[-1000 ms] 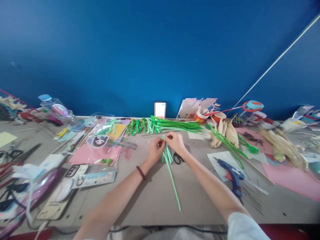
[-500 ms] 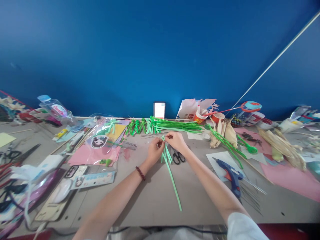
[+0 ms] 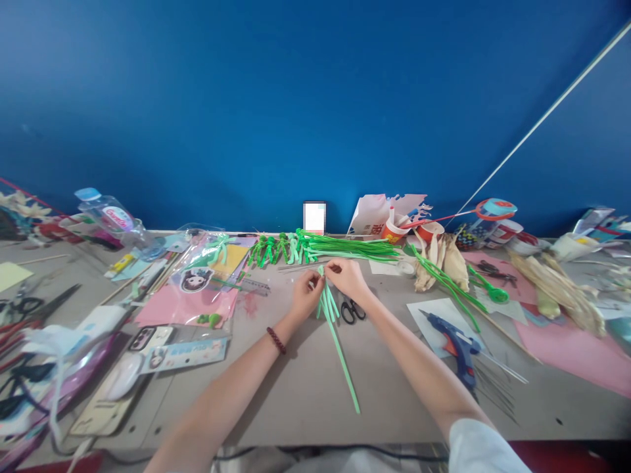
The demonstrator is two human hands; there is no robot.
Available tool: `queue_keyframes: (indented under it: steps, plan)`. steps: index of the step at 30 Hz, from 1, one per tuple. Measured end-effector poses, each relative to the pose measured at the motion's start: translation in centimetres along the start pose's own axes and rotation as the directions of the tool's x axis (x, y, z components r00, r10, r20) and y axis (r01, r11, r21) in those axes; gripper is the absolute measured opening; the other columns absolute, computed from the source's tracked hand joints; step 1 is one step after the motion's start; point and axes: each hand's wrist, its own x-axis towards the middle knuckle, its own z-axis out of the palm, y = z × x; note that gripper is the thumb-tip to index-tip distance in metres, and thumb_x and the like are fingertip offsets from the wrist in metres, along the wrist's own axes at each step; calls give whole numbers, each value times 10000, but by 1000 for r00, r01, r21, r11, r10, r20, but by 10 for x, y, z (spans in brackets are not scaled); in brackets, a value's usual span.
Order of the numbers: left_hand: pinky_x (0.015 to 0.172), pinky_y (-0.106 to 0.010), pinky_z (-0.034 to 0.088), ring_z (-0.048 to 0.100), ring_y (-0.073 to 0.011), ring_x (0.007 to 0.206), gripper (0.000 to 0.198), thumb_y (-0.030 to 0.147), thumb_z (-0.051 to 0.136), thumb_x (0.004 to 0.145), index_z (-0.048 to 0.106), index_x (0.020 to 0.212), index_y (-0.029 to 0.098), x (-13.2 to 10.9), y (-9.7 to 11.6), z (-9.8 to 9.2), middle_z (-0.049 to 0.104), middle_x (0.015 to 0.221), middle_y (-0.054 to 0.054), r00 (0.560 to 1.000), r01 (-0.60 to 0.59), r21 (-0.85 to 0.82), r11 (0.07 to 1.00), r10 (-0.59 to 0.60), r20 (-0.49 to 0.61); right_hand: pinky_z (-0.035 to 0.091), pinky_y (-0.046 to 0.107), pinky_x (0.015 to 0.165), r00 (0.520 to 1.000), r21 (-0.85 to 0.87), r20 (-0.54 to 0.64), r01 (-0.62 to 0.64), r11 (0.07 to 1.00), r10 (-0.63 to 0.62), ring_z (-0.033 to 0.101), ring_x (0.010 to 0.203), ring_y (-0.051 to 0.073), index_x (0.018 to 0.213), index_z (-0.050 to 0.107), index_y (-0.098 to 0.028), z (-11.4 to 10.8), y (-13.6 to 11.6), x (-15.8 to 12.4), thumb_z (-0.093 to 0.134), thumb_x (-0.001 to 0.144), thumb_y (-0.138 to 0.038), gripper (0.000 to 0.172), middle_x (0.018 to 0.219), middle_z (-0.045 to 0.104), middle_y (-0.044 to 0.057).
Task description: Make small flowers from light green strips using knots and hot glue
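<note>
Pale green pipe cleaners (image 3: 341, 358) hang from between my two hands at mid-table, bent together at the top, with one long end trailing toward the front edge. My left hand (image 3: 306, 293) pinches them near the top from the left. From the right, my right hand (image 3: 346, 279) has thumb and forefinger closed at the same spot; the fingertips hide part of the bend. Black-handled scissors (image 3: 353, 312) lie beside my right wrist. Behind my hands lies a bundle of green pipe cleaners (image 3: 355, 247), with several small twisted green figures (image 3: 273, 249) to its left.
A blue glue gun (image 3: 458, 348) rests on white paper at right. Paper cups (image 3: 393, 231) and dried husks (image 3: 451, 263) stand at the back. Left are a plastic bag (image 3: 197, 269) on pink paper, a phone (image 3: 111, 394) and a tilted bottle (image 3: 112, 213). A phone-like screen (image 3: 314, 218) leans on the wall.
The small loop at the top of the pale green pipe cleaners looks narrower between my fingertips. Both hands stay in nearly the same place.
</note>
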Motion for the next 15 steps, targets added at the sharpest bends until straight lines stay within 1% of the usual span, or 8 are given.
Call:
queue_keyframes:
  steps: [1,3,4,6,9,12,15]
  plan:
    - [512,-231,332,442,-112,591,219,340,569,775,522,637,177,1,-1,0,484,630,10,999,41,-79,996,-40,11,464,256,645,1000,22,10,-2,1000,2,626,657,168,680,671,-182,-2,0,2,540,711,-217,139,676,689,27]
    - [494,-227,336,425,-101,557,271,419,585,770,531,666,175,3,-2,1,469,617,16,991,125,-227,966,-112,67,476,264,657,1000,71,21,-23,997,22,629,670,168,719,680,-176,-9,0,5,534,728,-241,161,707,697,34]
    - [489,-226,337,410,-93,536,295,448,591,765,530,675,174,3,-3,1,455,605,22,985,161,-282,946,-137,102,482,268,661,999,94,19,-35,995,34,630,675,168,746,683,-172,-12,0,7,533,730,-243,167,725,699,39]
    - [482,-225,333,378,-80,504,333,483,602,757,520,672,172,4,-3,1,428,580,35,974,207,-342,917,-161,157,489,273,663,999,132,13,-49,990,47,630,687,165,803,687,-165,-18,0,9,539,732,-244,182,768,702,50]
    - [500,-228,335,385,-83,521,357,502,616,748,522,660,169,3,-2,1,433,580,32,974,196,-359,913,-140,176,495,270,644,996,212,66,-67,975,55,626,699,158,876,688,-161,-21,-2,10,573,739,-285,218,818,700,62]
    - [540,-246,355,421,-100,560,349,511,617,749,563,690,171,3,-1,1,476,609,15,978,158,-359,920,-97,184,489,252,592,978,319,194,-141,937,81,616,694,153,940,690,-161,-20,-1,8,631,720,-344,292,853,698,66]
    - [573,-269,377,465,-124,600,346,527,587,769,609,753,182,3,0,0,537,661,-12,976,126,-331,935,-57,209,467,238,543,945,362,313,-215,907,99,585,610,130,948,695,-160,-18,1,7,667,701,-366,323,806,692,53]
